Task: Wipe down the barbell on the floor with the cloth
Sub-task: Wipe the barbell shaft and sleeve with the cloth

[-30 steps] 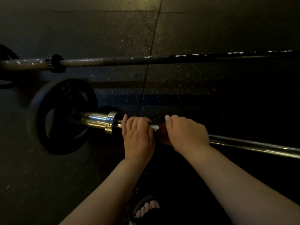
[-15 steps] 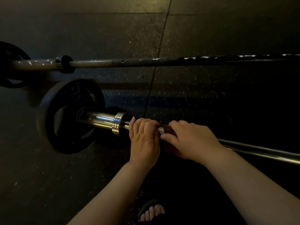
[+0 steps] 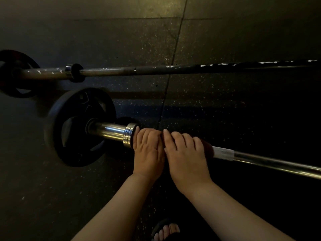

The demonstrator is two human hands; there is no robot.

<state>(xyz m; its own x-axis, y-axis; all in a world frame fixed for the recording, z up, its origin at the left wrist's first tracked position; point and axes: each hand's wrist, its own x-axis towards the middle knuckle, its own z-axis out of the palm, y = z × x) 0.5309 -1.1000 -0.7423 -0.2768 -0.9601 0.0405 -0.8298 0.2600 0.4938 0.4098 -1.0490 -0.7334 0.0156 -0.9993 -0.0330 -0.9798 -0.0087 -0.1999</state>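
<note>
A shiny chrome barbell lies on the dark floor with a black weight plate on its left sleeve. My left hand wraps the shaft right beside the collar. Touching it on the right, my right hand grips the shaft over a dark reddish cloth, of which only a small edge shows past the knuckles. Just right of the cloth a white band circles the bar.
A second, worn grey barbell lies parallel farther away, with a black plate at its left end. The floor is dark speckled rubber matting with seams. My sandalled foot shows at the bottom edge.
My right hand went from pinching the cloth with fingertips to wrapping flat over it on the bar, close against my left hand. The view shifted slightly, and the white band came into sight.
</note>
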